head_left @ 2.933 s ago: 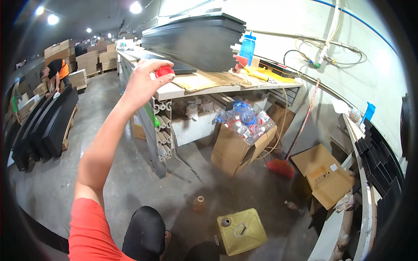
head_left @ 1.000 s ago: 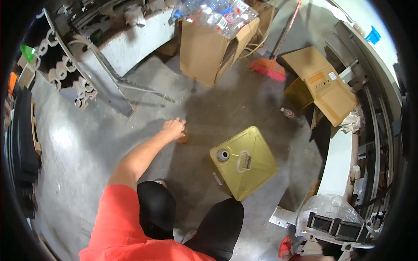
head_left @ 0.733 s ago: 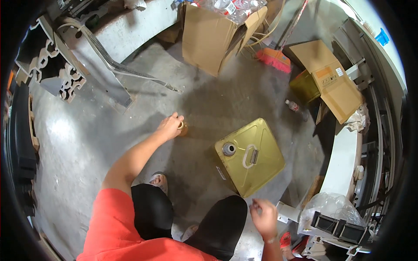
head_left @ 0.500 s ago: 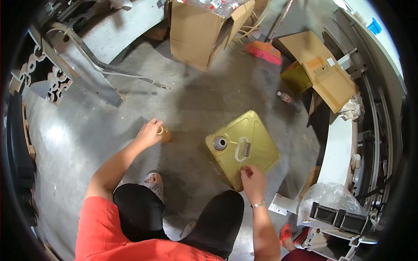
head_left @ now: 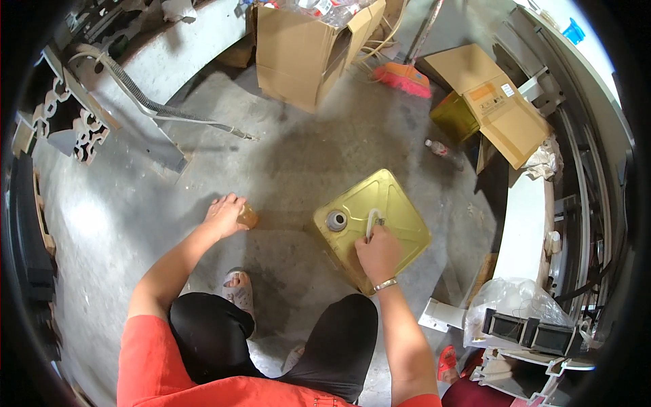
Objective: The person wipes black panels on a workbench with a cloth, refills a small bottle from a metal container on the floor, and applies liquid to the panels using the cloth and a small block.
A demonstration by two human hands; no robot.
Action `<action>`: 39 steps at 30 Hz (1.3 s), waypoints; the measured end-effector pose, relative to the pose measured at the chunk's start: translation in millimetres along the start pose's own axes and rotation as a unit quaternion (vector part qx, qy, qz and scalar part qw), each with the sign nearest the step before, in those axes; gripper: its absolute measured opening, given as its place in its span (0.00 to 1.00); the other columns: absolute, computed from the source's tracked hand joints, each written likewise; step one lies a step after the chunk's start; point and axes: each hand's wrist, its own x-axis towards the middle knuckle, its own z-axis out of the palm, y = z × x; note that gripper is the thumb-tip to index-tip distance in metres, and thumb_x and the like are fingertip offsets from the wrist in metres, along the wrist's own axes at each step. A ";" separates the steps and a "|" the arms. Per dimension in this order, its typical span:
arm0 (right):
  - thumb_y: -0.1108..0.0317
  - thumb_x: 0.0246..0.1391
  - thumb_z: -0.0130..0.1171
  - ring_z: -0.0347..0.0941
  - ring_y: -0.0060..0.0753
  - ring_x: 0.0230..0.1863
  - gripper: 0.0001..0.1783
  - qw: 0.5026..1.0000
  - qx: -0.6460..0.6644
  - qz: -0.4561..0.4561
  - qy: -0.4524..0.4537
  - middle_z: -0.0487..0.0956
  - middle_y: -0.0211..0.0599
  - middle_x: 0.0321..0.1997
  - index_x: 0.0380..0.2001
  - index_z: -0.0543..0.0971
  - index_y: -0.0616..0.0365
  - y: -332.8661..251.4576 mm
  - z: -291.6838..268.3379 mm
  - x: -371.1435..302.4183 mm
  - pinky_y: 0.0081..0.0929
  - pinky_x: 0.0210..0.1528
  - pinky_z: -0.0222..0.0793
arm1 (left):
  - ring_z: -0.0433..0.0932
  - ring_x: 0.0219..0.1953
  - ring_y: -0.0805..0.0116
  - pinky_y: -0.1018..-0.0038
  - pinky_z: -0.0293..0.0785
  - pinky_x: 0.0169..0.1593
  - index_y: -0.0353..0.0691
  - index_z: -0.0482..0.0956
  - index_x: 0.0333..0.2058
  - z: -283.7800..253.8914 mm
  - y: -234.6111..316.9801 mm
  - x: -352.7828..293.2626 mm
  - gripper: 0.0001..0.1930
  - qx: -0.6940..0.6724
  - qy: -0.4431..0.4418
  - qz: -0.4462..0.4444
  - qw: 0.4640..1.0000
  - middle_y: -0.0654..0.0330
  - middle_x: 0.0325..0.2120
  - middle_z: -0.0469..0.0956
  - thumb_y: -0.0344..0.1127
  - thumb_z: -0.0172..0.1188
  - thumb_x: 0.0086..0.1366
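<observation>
A square gold metal can stands on the floor in front of me, slightly right. On its top are a grey round spout near the left corner and a white carrying handle in the middle. My right hand is closed round the near end of that handle and hides part of it. Farther left, my left hand has its fingers wrapped round a small amber container. The hand covers much of this container, so its exact kind is hidden.
A carton of plastic bottles and an orange broom stand beyond the can. To the right lie a plastic bottle and an opened cardboard box. A hose reaches in from the left. Another person's red sandal shows lower right.
My right hand has moved forward from the can's near edge and taken hold of its handle, which now stands up more. My left hand has closed farther over the amber container.
</observation>
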 end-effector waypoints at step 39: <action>0.76 0.54 0.54 0.76 0.27 0.23 0.07 0.774 0.514 0.338 0.151 0.80 0.38 0.27 0.32 0.80 0.66 162.1 17.4 -132.8 0.21 0.24 0.71 | 0.63 0.12 0.68 0.67 0.58 0.17 0.37 0.71 0.23 -12.5 307.6 44.8 0.10 -0.692 -0.139 -0.101 0.701 0.60 0.14 0.66 0.31 0.61 0.60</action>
